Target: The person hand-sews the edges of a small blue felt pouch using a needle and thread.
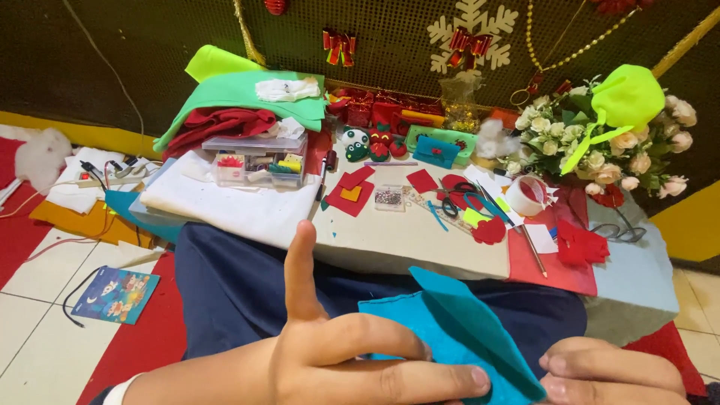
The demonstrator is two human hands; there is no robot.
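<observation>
My left hand is low in the head view, thumb raised, fingers pressed onto a folded piece of teal felt. My right hand shows only partly at the bottom right and pinches the felt's lower right edge. The felt rests over my lap, which is covered in dark blue cloth. Beyond it stands a low work table strewn with red felt cut-outs, scissors and a pencil.
A clear plastic box of sewing bits sits under green and red felt piles. A bouquet of white flowers and a tape roll are at right. A power strip and small booklet lie on the tiled floor at left.
</observation>
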